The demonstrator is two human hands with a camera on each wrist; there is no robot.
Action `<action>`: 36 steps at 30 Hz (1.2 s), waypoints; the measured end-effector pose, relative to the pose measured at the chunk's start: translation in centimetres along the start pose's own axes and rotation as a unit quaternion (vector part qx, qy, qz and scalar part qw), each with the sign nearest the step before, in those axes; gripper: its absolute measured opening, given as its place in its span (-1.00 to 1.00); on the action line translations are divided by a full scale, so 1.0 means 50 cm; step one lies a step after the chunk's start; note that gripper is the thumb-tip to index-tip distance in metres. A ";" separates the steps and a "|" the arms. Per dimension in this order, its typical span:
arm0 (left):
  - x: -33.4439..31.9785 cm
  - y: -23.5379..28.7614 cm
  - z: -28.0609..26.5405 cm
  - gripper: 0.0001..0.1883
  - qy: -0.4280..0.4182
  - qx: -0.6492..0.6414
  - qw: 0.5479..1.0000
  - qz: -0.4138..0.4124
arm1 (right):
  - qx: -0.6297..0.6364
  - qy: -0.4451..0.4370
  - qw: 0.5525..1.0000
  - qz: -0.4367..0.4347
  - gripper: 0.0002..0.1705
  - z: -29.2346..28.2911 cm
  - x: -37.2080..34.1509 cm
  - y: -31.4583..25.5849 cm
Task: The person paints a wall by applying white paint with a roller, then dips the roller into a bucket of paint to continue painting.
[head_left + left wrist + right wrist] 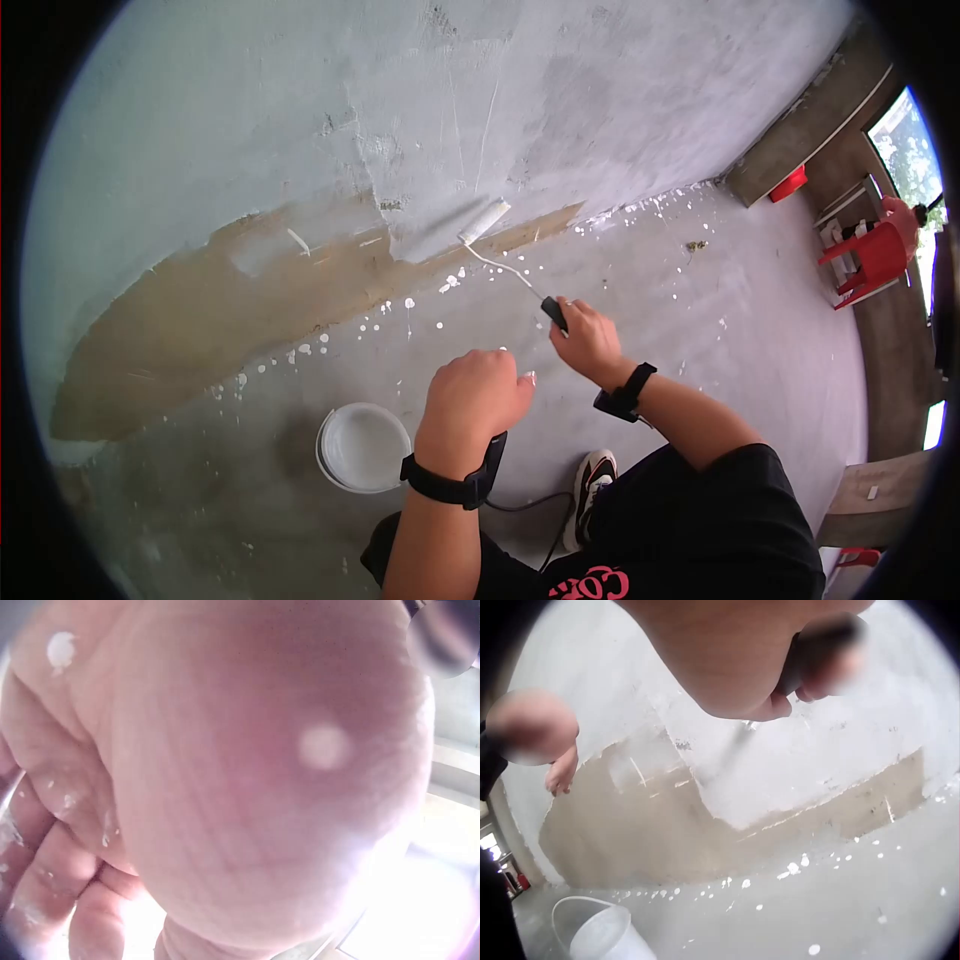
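Your R hand (592,345) has its grip closed round the dark handle of a paint roller (487,220), ctr of head frame; roller head's up at the wall (250,130), contact can't tell. Your L hand (470,400), lower ctr, has a loose grip: fingers relaxed, part-curled, nothing held, white specks on them in the L wrist view. White bucket (634,945) sits on the floor (770,370), left of your L hand in head frame, bottom left in R wrist view. Brown patch (240,300) runs along wall base, mid-left to ctr. Red chair (870,262) far R.
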State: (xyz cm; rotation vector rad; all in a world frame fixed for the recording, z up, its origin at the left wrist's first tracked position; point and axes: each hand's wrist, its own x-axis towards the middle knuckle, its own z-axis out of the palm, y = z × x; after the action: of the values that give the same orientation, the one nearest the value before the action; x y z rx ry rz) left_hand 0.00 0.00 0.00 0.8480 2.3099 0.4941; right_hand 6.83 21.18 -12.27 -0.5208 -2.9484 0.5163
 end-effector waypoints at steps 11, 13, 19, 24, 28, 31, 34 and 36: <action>0.020 -0.001 0.012 -0.61 0.029 -0.021 0.999 0.008 | 0.130 0.027 0.991 0.027 -0.59 0.075 0.024 -0.127; 0.025 -0.002 0.011 -0.61 0.034 -0.028 0.999 0.017 | 0.118 0.038 0.992 0.033 -0.63 0.073 0.034 -0.129; 0.015 -0.013 0.006 -0.61 0.052 -0.042 0.997 0.034 | 0.088 0.076 0.993 0.026 -0.64 0.056 0.027 -0.135; 0.017 -0.011 -0.001 -0.61 0.052 -0.054 0.997 0.028 | 0.080 0.106 0.991 -0.003 -0.63 0.002 0.028 -0.167; 0.016 -0.006 0.003 -0.65 0.075 -0.074 0.992 0.064 | 0.098 0.100 0.990 -0.005 -0.65 -0.026 0.029 -0.176; -0.011 -0.006 -0.028 -0.71 0.082 -0.105 0.987 0.087 | 0.116 0.115 0.986 -0.021 -0.67 -0.032 0.028 -0.175; -0.027 -0.036 -0.054 -0.75 0.080 -0.154 0.982 0.076 | 0.115 0.159 0.980 -0.038 -0.68 -0.040 0.025 -0.186; -0.031 -0.057 -0.062 -0.77 0.125 -0.168 0.977 0.046 | 0.109 0.178 0.977 -0.039 -0.67 -0.052 0.028 -0.194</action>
State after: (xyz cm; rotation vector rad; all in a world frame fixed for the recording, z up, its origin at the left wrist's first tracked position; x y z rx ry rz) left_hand -2.38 -3.50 1.43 0.7613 2.3194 1.0519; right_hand 2.90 13.90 -6.39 -0.4200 -2.5236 0.6512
